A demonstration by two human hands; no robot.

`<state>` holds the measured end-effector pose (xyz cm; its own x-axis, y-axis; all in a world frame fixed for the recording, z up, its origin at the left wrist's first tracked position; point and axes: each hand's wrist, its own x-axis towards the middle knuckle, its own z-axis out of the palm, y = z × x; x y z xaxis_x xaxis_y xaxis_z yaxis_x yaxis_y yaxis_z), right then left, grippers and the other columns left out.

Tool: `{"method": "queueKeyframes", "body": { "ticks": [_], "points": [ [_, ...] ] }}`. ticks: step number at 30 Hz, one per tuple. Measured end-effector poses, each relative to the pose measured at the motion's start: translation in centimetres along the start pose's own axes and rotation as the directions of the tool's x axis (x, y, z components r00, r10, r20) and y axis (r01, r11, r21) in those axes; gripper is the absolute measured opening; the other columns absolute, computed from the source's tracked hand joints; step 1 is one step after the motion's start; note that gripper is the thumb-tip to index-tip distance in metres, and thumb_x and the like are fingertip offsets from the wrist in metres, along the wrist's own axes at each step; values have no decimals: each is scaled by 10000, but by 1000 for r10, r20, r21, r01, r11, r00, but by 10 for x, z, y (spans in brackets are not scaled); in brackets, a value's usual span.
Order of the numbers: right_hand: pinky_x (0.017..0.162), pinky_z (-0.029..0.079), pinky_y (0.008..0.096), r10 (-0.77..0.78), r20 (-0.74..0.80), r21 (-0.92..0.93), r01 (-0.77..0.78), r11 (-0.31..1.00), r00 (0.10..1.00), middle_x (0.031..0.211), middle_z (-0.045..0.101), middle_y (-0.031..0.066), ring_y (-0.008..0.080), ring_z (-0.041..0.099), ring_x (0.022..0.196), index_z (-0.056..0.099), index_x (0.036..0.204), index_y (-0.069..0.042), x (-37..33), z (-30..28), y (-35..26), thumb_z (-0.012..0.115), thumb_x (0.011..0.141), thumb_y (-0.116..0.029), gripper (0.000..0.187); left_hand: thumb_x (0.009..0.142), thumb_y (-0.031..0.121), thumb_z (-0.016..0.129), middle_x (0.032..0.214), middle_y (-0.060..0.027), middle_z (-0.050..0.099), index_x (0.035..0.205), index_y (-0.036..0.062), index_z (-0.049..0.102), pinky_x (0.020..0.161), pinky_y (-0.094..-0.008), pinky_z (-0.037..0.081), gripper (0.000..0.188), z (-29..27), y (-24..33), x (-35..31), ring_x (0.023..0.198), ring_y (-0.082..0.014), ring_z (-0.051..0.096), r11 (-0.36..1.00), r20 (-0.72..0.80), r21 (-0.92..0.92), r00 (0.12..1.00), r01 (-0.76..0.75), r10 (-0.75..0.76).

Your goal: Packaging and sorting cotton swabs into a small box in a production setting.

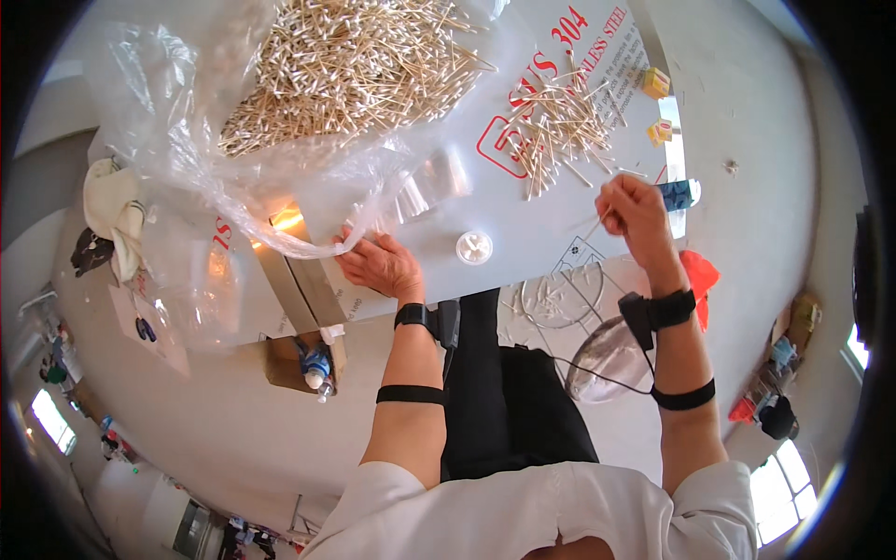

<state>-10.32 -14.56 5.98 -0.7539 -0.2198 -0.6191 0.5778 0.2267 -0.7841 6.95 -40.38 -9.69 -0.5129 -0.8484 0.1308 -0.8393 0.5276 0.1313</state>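
My left hand (381, 268) lies on the table with its fingers stretched out, their tips at the edge of a clear plastic bag (308, 250). A large heap of cotton swabs (345, 70) fills that bag. To the right, my right hand (635, 215) is closed in a pinch, and a thin cotton swab (595, 227) sticks out from its fingers. Between the hands stands a small round clear container (474, 247) with white tips inside. Clear plastic tubs (431, 189) lie behind it. A loose pile of cotton swabs (565, 131) is spread beyond my right hand.
The grey sheet-covered table (523, 219) has its front edge just before me. Small yellow boxes (656, 84) and a dark blue packet (679, 194) sit along its right edge. Below are a wire rack (560, 294), a red bag (698, 280) and a cardboard box (285, 359) with bottles.
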Motion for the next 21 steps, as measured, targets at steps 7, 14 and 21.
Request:
{"method": "queueKeyframes", "body": {
  "ticks": [7, 14, 21],
  "points": [
    [451, 306, 184, -78, -20, 1, 78, 997, 997, 610, 509, -7, 40, 413, 502, 531, 702, -53, -39, -50, 99, 543, 895, -142, 213, 826, 235, 510, 1338, -187, 361, 1282, 37, 396, 998, -492, 259, 510, 2, -10, -2, 1256, -350, 314, 1000, -32, 13, 999, 3, -2],
    [473, 267, 208, -200, -258, 54, 221, 974, 945, 597, 445, -21, 50, 358, 518, 508, 700, -56, -57, -85, 214, 500, 931, -202, 273, 836, 254, 510, 1262, -195, 421, 1227, 12, 423, 915, -484, 330, 468, 12, -18, -3, 1168, -359, 406, 986, -153, -108, 982, -130, 112],
    [503, 332, 182, -255, -282, 163, 308, 937, 925, 655, 524, -16, 37, 425, 565, 572, 763, -28, -74, -100, 269, 548, 911, -184, 217, 869, 280, 452, 1367, -229, 344, 1337, -23, 326, 1031, -468, 260, 572, 19, -14, -9, 1262, -374, 332, 943, -75, -322, 995, -89, 68]
  ]
}}
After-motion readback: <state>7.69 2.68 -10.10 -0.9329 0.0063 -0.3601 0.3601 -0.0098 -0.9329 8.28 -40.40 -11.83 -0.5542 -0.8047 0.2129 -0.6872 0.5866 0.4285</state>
